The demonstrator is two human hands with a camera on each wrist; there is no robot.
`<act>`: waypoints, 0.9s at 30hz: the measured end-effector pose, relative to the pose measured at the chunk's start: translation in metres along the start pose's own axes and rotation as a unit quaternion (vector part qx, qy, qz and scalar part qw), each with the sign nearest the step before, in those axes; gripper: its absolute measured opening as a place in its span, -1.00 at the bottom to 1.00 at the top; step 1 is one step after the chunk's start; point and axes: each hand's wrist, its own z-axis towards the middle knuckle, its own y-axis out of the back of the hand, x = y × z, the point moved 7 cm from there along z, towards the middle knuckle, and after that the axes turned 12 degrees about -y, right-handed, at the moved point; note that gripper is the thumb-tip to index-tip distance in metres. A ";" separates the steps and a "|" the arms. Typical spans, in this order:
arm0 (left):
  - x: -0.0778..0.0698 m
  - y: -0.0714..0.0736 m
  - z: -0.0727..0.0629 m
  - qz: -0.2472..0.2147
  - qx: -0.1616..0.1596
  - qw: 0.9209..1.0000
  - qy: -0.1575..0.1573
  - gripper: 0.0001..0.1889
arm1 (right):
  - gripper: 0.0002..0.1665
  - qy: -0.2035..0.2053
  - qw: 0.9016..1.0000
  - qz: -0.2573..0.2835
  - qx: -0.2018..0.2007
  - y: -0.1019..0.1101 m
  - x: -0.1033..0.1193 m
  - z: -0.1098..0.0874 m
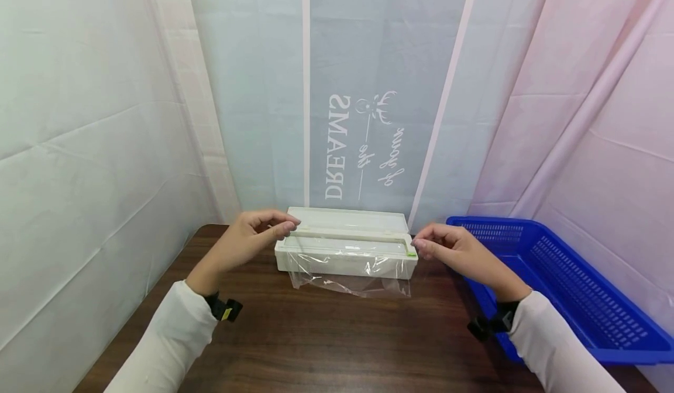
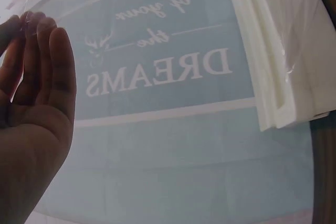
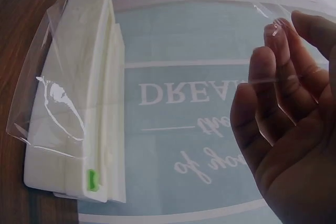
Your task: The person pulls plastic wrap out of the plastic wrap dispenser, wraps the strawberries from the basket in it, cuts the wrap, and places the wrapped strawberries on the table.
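- left hand (image 1: 250, 238) and right hand (image 1: 455, 252) each pinch a clear, thin plastic film (image 1: 353, 286) between thumb and fingertips.
- the film drapes down the front of an open white oblong box (image 1: 281, 259) on a dark wood-grain table (image 1: 316, 346).

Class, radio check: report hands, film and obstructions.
Left hand, right hand pinching clear plastic film. Film over white dispenser box, lid open. Nothing seen blocking; blue basket at right.

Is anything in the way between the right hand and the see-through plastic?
Nothing that I can see: the right hand pinches the clear film, and the blue basket is off to the right, not between them.
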 end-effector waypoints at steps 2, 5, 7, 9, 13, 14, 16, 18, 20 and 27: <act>0.006 -0.003 -0.002 -0.024 0.015 1.000 0.007 -0.85 | -0.88 -0.001 1.000 -0.003 0.014 -0.003 -0.004 0.000; 0.013 -0.008 -0.007 -0.046 0.033 0.998 0.013 -0.85 | -0.87 -0.002 0.999 -0.006 0.033 -0.009 -0.009 -0.001; 0.018 -0.010 -0.011 -0.053 0.044 0.997 0.022 -0.85 | -0.87 -0.003 0.999 -0.008 0.046 -0.011 -0.013 -0.002; 0.024 -0.013 -0.015 -0.053 0.058 0.996 0.032 -0.84 | -0.88 -0.005 0.998 -0.009 0.062 -0.014 -0.017 -0.002; 0.033 -0.020 -0.023 -0.050 0.093 0.993 0.055 -0.83 | -0.92 -0.012 0.995 -0.020 0.098 -0.021 -0.025 -0.005; 0.035 -0.021 -0.025 -0.047 0.100 0.992 0.059 -0.83 | -0.92 -0.013 0.994 -0.022 0.105 -0.022 -0.027 -0.006; 0.038 -0.023 -0.028 -0.043 0.108 0.991 0.067 -0.83 | -0.93 -0.014 0.993 -0.027 0.116 -0.025 -0.030 -0.007; 0.041 -0.023 -0.030 -0.039 0.112 0.990 0.074 -0.83 | -0.93 -0.012 0.992 -0.034 0.121 -0.026 -0.032 -0.007; 0.043 -0.023 -0.031 -0.037 0.116 0.990 0.078 -0.83 | -0.93 -0.013 0.991 -0.036 0.126 -0.027 -0.034 -0.008; 0.054 -0.027 -0.041 -0.045 0.136 0.985 0.091 -0.82 | -0.90 -0.006 0.988 -0.039 0.151 -0.035 -0.040 -0.010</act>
